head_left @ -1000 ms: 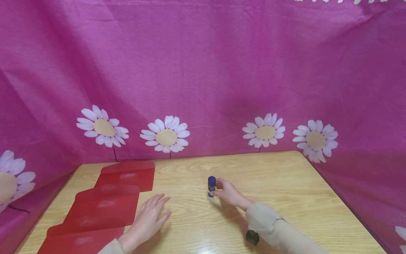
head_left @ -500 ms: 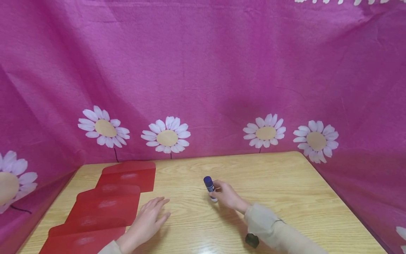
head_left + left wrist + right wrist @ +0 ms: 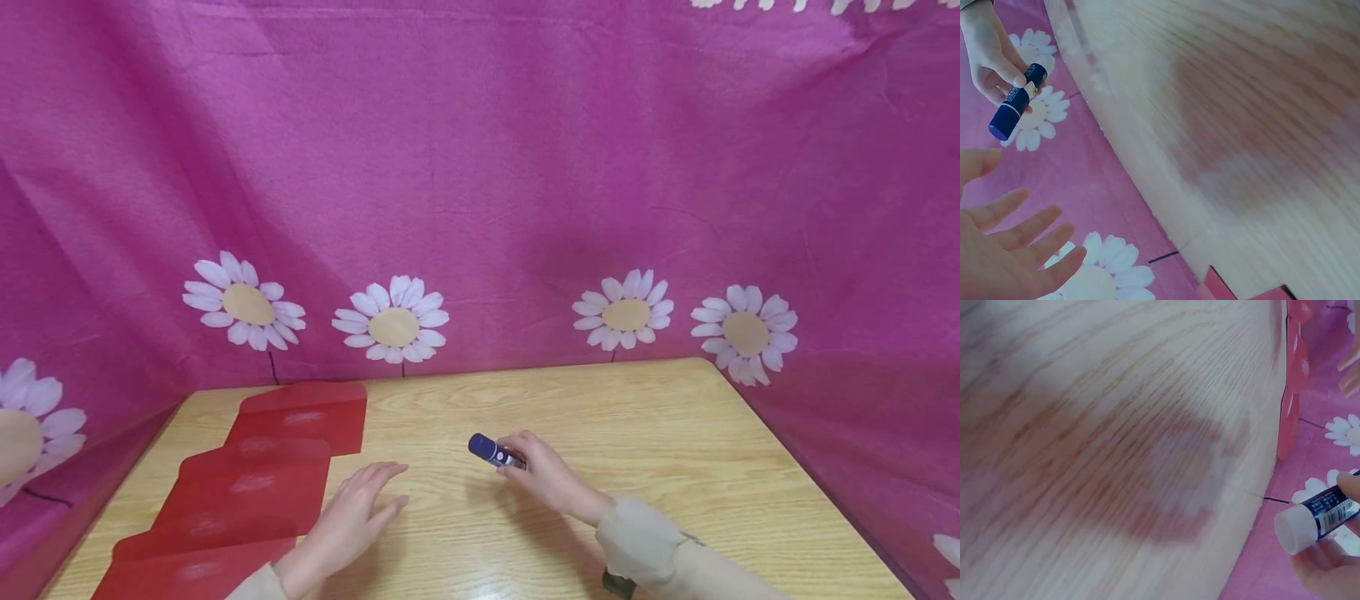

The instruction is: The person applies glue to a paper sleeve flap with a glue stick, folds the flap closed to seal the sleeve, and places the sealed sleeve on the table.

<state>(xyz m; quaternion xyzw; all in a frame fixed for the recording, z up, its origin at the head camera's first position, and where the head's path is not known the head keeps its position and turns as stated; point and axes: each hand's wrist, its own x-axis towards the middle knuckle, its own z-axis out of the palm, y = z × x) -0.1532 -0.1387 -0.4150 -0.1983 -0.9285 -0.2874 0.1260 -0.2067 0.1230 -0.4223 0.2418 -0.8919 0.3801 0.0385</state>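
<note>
Glue stick (image 3: 497,452), one: dark blue cap (image 3: 481,445), white base (image 3: 1295,530), printed label with barcode (image 3: 1337,514). Tilted, raised off the counter, cap toward 10 o'clock as the head view shows it. Position: between the hands, at 10 o'clock of the right hand (image 3: 550,475) and just beyond its fingertips; at 2 o'clock of the left hand (image 3: 347,518), well apart from it.

Right hand: thumb and fingers pinching the glue stick about its label. Wrist and forearm run toward 4 o'clock, in a beige sleeve (image 3: 645,542).

Left hand: holding nothing; fingers spread and slightly bent, pointing to 1 o'clock, thumb apart, toward 2 o'clock. Forearm runs toward 8 o'clock, into a beige cuff (image 3: 260,585).

Red envelopes, three, in a staggered row, pale patches on each: the far one (image 3: 330,429) at 11 o'clock of the left hand; the middle one (image 3: 281,500) near 10 o'clock, just beside it; the near one (image 3: 247,560) at 8 o'clock, cut by the frame.

Dark object (image 3: 618,584), one: below the right sleeve, partly hidden, kind unclear.

Counter (image 3: 600,400): wood-grain. Beyond it, at 12 o'clock, pink cloth (image 3: 510,167) with white daisies (image 3: 393,327).
</note>
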